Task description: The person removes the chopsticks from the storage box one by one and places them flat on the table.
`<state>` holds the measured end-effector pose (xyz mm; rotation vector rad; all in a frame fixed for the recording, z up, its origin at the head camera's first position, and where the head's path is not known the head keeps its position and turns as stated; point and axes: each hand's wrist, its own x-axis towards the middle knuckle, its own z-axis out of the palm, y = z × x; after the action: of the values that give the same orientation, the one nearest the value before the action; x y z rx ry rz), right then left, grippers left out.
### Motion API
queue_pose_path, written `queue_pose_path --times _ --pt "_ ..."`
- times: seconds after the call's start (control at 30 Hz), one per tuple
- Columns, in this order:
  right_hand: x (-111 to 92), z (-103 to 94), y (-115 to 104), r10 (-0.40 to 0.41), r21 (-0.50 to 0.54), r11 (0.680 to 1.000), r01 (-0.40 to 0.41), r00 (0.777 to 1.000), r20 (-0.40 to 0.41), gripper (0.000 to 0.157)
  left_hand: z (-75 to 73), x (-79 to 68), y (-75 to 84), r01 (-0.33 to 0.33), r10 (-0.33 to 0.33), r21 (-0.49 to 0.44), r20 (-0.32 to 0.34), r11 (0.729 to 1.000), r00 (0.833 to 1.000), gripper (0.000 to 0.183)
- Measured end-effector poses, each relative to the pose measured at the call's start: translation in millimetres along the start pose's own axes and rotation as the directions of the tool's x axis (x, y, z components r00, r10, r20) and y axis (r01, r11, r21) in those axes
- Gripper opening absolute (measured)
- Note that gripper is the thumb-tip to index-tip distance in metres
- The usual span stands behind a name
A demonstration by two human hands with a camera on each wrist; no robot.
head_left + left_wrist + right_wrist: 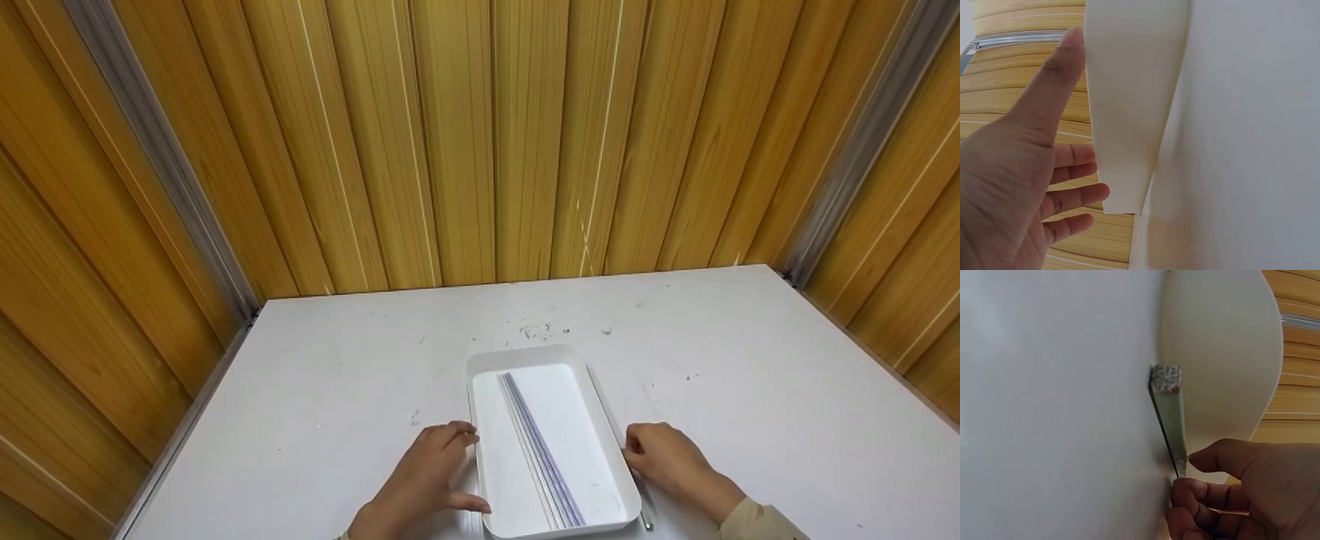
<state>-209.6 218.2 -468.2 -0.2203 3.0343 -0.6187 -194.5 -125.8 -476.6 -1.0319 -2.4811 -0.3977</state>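
A white rectangular tray [607,469] lies on the table with thin purple and white sticks [536,442] lengthwise inside it. My left hand [431,469] is at the tray's left side, thumb and fingers spread; in the left wrist view the fingertips [1098,192] touch the tray's wall [1129,112]. Against the tray's right side lies a long, narrow grey-green bar [1169,419] with a rough silvery end. My right hand [671,457] pinches this bar between thumb and curled fingers, low by the table. The bar's far part is hidden behind the hand in the right wrist view.
The white table [360,375] has small dark marks [536,330] behind the tray. Yellow wood-patterned panels [450,150] stand at the back and both sides, with grey metal posts [172,165] in the corners.
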Motion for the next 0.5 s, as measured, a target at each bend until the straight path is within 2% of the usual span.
queue_pose_path --times 0.3,0.5 --pt "0.4 -5.6 1.0 -0.002 0.006 1.000 0.001 1.000 0.027 0.018 -1.0 -0.4 1.6 0.007 -0.007 0.017 -0.008 1.000 1.000 0.081" --pt "2.3 -10.5 2.3 -0.034 0.014 0.999 0.034 0.999 0.003 0.016 -1.3 0.3 2.2 0.027 -0.027 0.004 0.014 1.000 1.000 0.081"
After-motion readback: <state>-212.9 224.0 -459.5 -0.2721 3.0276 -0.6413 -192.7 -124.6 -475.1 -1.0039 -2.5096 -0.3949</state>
